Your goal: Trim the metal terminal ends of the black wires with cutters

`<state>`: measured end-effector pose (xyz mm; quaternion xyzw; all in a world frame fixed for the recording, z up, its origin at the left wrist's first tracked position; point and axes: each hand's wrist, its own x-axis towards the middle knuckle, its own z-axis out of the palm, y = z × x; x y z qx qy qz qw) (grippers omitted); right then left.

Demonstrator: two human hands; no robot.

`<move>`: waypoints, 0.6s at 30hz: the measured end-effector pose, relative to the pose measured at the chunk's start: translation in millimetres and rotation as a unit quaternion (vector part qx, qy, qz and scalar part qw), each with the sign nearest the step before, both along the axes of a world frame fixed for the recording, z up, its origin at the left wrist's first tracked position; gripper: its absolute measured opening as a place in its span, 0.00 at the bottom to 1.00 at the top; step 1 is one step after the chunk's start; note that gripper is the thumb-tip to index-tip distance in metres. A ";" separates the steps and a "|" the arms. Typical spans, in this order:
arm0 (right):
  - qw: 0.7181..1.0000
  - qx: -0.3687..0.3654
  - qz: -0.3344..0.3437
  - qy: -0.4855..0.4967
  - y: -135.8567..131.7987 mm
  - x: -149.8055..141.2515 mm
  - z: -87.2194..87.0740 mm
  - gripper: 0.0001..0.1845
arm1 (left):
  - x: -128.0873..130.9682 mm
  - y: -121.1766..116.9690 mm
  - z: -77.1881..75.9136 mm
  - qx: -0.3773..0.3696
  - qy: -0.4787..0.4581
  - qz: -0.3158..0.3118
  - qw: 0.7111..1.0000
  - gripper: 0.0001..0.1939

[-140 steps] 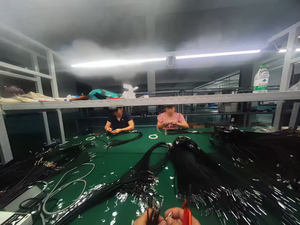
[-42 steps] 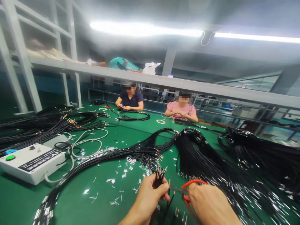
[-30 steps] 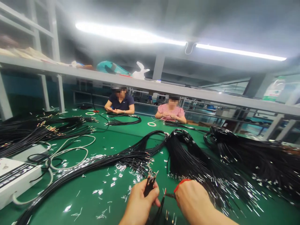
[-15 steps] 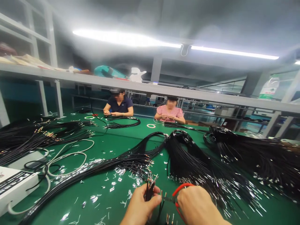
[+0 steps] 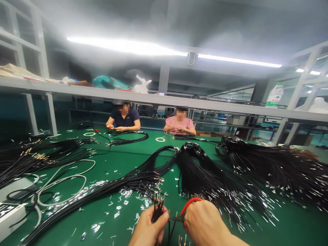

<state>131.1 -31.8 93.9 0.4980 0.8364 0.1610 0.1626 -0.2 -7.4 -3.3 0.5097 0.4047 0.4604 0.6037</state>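
Hands (image 5: pixel 176 225) grip wires (image 5: pixel 157 206) — black, metal-tipped.

Only the person's own two hands and part of the forearms show, at the bottom centre of the frame. The left hand (image 5: pixel 148 229) is bare, with no glove, ring or watch visible. The right hand (image 5: pixel 203 223) and its forearm are likewise bare; no sleeve reaches into view.

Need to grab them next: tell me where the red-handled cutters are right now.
The red-handled cutters are in the right hand, bottom centre of the head view, beside the wire bunch.
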 end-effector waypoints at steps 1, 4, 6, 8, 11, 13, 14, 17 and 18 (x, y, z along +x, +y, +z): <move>1.000 -0.001 -0.005 0.001 1.0 0.0 -0.9 0.13 | -0.8 0.4 -0.4 0.000 0.003 0.000 1.000 0.24; 1.000 -0.016 -0.023 0.003 3.8 -0.2 -3.3 0.08 | -2.2 0.9 -0.6 0.001 0.017 0.001 1.000 0.24; 0.999 -0.034 -0.028 0.004 5.8 -0.7 -3.7 0.06 | -2.3 0.6 -0.1 0.002 0.028 0.001 1.000 0.24; 0.998 -0.048 -0.031 0.004 7.4 -1.4 -3.5 0.05 | -2.3 -0.1 0.4 0.003 0.036 0.002 0.999 0.24; 0.997 -0.056 -0.044 0.012 8.3 -1.2 -5.3 0.05 | -3.8 -0.3 1.2 0.004 0.031 0.001 1.000 0.24; 0.996 -0.061 -0.057 0.019 8.3 1.6 -8.3 0.07 | -6.3 0.6 1.7 -0.006 0.014 0.008 1.000 0.24; 0.996 -0.061 -0.063 0.025 8.4 4.2 -9.7 0.09 | -7.7 1.3 1.9 -0.013 0.005 0.016 1.000 0.24; 0.993 -0.046 -0.084 0.074 9.9 16.3 -11.2 0.12 | -10.7 3.9 1.6 -0.023 -0.010 0.042 0.999 0.23; 0.990 -0.036 -0.093 0.103 11.1 21.0 -10.6 0.13 | -10.8 4.8 1.2 -0.019 -0.008 0.047 0.999 0.23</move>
